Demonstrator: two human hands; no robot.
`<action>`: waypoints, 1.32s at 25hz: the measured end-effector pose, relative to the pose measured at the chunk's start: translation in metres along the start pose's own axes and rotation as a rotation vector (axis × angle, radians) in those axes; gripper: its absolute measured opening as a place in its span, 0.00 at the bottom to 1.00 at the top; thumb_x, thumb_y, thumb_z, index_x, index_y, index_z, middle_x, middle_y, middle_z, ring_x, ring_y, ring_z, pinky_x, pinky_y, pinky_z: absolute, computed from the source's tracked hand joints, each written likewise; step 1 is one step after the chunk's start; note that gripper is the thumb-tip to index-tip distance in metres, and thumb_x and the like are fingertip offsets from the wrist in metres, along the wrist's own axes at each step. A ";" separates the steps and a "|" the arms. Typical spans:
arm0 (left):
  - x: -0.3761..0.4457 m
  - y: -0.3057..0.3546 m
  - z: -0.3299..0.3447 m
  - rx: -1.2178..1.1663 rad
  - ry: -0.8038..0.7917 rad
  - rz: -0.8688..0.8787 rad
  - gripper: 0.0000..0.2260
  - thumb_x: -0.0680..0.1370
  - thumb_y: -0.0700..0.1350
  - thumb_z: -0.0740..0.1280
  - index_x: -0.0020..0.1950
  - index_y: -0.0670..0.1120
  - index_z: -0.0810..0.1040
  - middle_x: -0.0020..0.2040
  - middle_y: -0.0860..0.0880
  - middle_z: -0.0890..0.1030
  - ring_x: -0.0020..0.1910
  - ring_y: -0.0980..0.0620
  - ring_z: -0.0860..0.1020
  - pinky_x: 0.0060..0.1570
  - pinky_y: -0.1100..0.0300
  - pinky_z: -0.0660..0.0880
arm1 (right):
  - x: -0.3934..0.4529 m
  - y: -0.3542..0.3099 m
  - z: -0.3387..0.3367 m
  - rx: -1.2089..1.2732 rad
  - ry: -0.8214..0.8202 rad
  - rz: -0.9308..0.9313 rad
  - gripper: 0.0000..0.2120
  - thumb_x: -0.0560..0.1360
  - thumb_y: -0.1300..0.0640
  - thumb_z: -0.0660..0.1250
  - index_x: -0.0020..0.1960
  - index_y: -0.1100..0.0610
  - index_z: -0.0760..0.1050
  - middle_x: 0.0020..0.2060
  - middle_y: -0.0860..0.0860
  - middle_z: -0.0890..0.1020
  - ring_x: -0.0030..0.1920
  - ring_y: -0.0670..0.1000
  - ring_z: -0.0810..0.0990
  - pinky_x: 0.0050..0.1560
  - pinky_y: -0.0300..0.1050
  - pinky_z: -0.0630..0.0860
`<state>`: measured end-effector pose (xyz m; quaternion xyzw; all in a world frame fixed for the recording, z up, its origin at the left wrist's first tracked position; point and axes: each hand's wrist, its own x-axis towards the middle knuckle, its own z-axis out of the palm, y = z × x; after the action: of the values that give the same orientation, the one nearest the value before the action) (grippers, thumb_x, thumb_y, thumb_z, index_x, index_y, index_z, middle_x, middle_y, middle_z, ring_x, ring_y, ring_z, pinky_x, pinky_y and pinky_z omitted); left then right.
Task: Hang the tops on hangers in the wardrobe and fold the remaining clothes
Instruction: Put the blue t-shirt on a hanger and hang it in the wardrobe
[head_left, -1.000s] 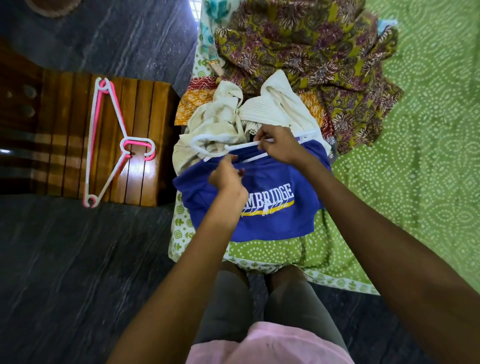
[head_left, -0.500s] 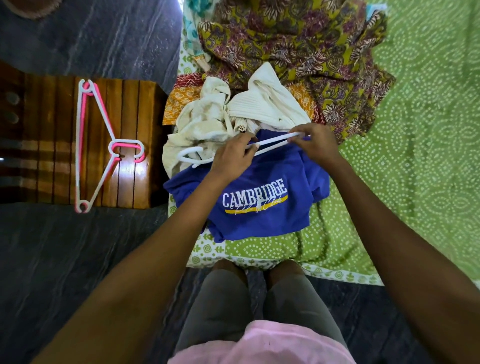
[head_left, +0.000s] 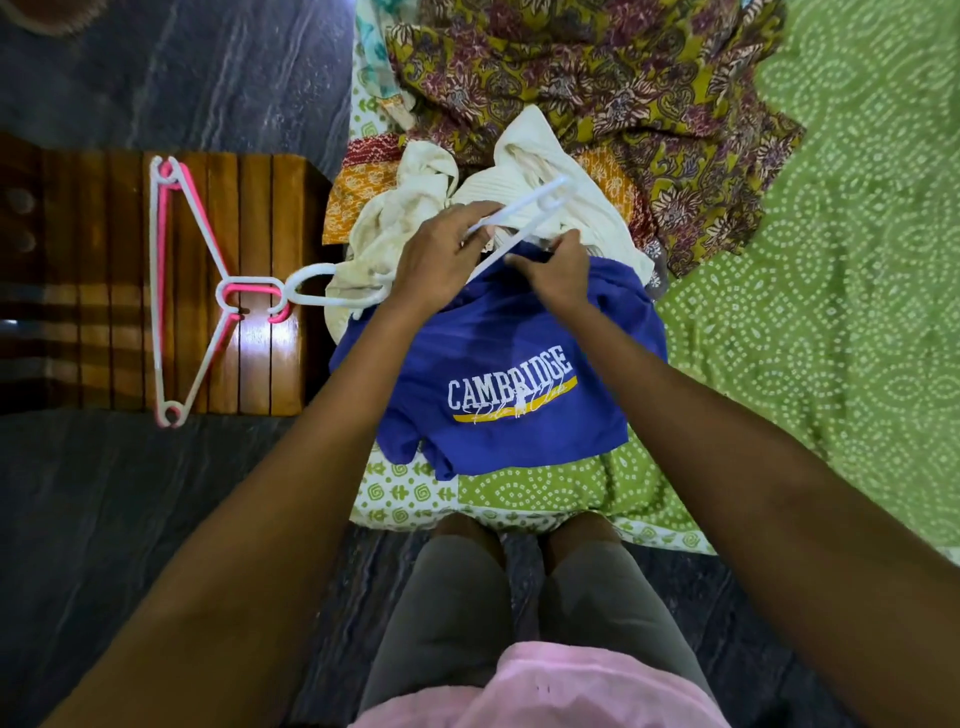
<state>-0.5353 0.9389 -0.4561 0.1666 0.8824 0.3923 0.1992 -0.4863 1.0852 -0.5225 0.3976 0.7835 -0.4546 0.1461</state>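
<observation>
At the far left a dark wooden bench stands on the grey stone floor, and on it lie spare pink and white hangers, stacked, their hooks pointing right. Just right of them the hook of a white plastic hanger reaches over the bench edge; this hanger lies tilted, its shoulder end raised toward the far right over a crumpled cream top. The left hand grips the hanger near its middle, fingers curled over the bar. Beside it the right hand pinches the collar edge of the blue Cambridge T-shirt, which lies print-up on the near edge of the green patterned bedsheet, collar toward the hands. Farther back, to the right, a heap of floral olive and maroon cloth waits. The hanger seems to be going in at the neck. The risk, as I judge it, is the raised end snagging the cream top beneath instead of entering the shirt, or the collar stretching if the wide bar is forced through; the hook might also catch the spare hangers' hooks and drag them off the bench.
</observation>
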 end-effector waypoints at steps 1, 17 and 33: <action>-0.001 -0.001 0.001 -0.007 -0.002 0.014 0.14 0.79 0.45 0.61 0.64 0.46 0.76 0.56 0.43 0.79 0.53 0.45 0.77 0.50 0.46 0.74 | -0.002 -0.001 0.010 -0.113 -0.036 -0.020 0.32 0.66 0.44 0.74 0.59 0.60 0.64 0.58 0.59 0.73 0.56 0.59 0.74 0.46 0.48 0.71; 0.000 -0.009 0.024 -0.249 -0.280 -0.106 0.17 0.77 0.41 0.63 0.65 0.50 0.76 0.55 0.46 0.80 0.57 0.50 0.75 0.62 0.51 0.70 | 0.007 -0.014 -0.059 0.945 -0.057 0.550 0.18 0.66 0.67 0.62 0.56 0.63 0.76 0.49 0.59 0.81 0.49 0.59 0.81 0.45 0.49 0.81; -0.050 -0.042 0.029 0.106 0.127 -0.162 0.09 0.74 0.34 0.63 0.53 0.37 0.77 0.54 0.40 0.76 0.54 0.41 0.74 0.55 0.50 0.71 | -0.043 0.007 -0.026 -0.259 -0.062 -0.080 0.09 0.72 0.57 0.65 0.36 0.60 0.74 0.37 0.59 0.82 0.40 0.59 0.80 0.40 0.49 0.76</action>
<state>-0.4838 0.9070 -0.4947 0.0800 0.9233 0.3376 0.1649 -0.4501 1.0873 -0.4866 0.3298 0.8459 -0.3672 0.2021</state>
